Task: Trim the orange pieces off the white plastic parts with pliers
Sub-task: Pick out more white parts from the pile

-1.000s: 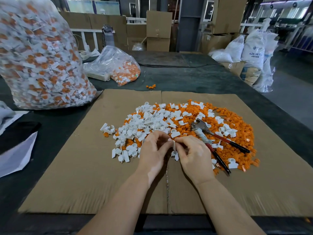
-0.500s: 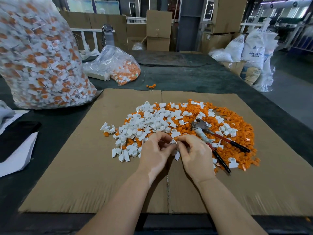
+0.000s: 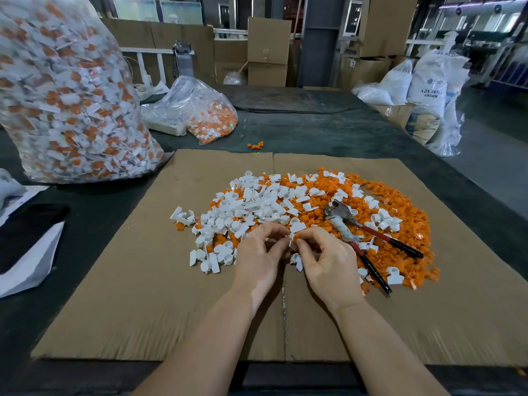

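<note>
At the far left of the counter [image 3: 328,130] I see a tall clear bag [image 3: 68,92] stuffed with white-and-orange parts. Right of it, farther back, a smaller clear bag [image 3: 197,110] lies slumped, with orange and white pieces gathered in its near right end, next to a flat white box [image 3: 164,125]. Off the counter's far right edge stand white sacks [image 3: 428,84]; one reads "ABS RESIN", the smaller print too blurred for me to read. Cardboard boxes [image 3: 267,50] are stacked behind.

On the cardboard sheet [image 3: 128,295] in front of me, white parts [image 3: 245,207] are heaped to the left and orange pieces [image 3: 400,224] to the right, the two mixing in the middle. Red-handled pliers [image 3: 368,235] lie on the orange heap, just right of my hands, untouched.

At the near edge of the pile my left hand [image 3: 258,261] and right hand [image 3: 328,264] meet, fingers curled, both pinching one small white part [image 3: 293,242] between their fingertips.
</note>
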A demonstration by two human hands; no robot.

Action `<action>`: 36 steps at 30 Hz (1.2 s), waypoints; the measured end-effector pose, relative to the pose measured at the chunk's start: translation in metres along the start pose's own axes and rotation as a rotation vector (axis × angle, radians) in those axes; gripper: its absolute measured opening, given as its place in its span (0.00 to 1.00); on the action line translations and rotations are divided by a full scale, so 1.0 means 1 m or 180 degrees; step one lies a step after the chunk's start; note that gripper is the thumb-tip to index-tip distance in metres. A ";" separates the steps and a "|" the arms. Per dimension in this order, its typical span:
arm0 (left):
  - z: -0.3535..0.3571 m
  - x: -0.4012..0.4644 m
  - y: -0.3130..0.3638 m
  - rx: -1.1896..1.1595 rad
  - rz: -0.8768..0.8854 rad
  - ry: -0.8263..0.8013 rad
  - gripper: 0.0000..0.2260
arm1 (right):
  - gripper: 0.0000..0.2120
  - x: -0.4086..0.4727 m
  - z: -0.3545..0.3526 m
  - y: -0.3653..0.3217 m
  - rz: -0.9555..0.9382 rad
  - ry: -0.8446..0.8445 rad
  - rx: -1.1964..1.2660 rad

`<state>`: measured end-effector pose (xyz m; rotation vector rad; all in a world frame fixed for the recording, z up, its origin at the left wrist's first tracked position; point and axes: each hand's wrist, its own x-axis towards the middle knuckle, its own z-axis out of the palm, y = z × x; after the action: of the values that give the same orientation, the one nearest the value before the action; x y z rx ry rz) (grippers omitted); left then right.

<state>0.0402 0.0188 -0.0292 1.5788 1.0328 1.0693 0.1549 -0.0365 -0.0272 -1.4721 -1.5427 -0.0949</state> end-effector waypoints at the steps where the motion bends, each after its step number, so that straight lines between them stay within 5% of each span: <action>1: 0.000 0.000 0.001 -0.0079 -0.0025 -0.0018 0.08 | 0.02 0.000 0.000 0.000 0.0012 0.0010 0.0011; 8: -0.002 -0.004 0.003 0.0153 0.0266 -0.0233 0.14 | 0.03 -0.001 -0.001 0.000 0.0050 -0.0004 0.0015; 21: 0.001 0.000 -0.004 -0.0158 -0.0077 0.0128 0.10 | 0.04 0.000 0.001 0.001 0.0021 0.0054 -0.0328; 36: 0.003 -0.002 0.001 -0.0012 0.0155 -0.0155 0.05 | 0.08 -0.001 0.003 0.001 0.0082 0.0054 -0.0574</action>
<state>0.0428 0.0156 -0.0293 1.6264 0.9635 1.0601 0.1534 -0.0348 -0.0299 -1.6275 -1.5330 -0.2362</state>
